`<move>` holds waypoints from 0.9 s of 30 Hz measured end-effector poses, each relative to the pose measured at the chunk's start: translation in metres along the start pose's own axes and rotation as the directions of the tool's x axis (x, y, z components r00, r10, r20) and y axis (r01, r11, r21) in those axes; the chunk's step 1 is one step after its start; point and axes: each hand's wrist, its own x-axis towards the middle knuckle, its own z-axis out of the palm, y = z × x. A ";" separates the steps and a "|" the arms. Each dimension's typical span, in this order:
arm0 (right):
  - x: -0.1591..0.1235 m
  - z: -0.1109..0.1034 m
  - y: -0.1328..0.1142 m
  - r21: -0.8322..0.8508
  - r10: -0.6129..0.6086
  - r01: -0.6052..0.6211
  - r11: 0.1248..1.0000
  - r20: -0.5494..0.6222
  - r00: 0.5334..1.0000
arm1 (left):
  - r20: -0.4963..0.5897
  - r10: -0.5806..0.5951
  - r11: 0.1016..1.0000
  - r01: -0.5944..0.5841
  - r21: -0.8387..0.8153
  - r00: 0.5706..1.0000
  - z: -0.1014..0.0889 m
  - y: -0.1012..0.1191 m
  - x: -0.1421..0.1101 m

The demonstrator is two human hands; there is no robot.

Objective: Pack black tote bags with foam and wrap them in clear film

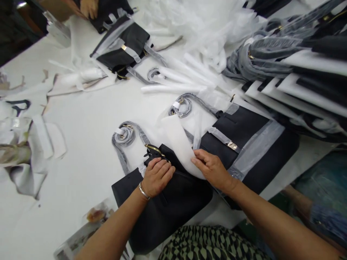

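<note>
A black handbag [162, 209] lies tilted on the white table in front of me, its brass zipper [154, 148] showing at the opening. My left hand [158, 176], with a silver bracelet at the wrist, is closed on the bag's top edge beside the zipper. Between thumb and fingers, my right hand [213, 168] pinches a white foam sheet [180, 141], whose lower part curves down at the bag's opening. A coiled strap [124, 134] in clear wrap lies beyond the bag. Close by on the right rests a second black handbag [238, 126] with a film-covered clasp.
Wrapped black bags [306, 86] with white sheets are stacked at the right. White foam rolls [176, 81] and crumpled plastic [200, 25] lie at the back. Another bag [121, 47] is at upper left, near another person's hand [89, 8]. Scraps [24, 144] lie left.
</note>
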 end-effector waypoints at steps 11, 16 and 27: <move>-0.015 0.001 0.001 -0.487 0.030 0.116 0.866 0.283 0.959 | -0.045 0.021 1.000 -0.021 -0.005 0.999 -0.007 0.002 0.004; -0.009 0.015 -0.003 -0.587 0.140 0.136 0.798 0.401 0.906 | -0.052 0.037 0.999 -0.037 -0.003 0.998 -0.011 0.005 0.008; 0.007 0.014 -0.021 -0.679 0.235 0.102 0.727 0.385 0.892 | -0.069 -0.005 1.000 0.005 -0.004 0.998 -0.008 0.007 0.006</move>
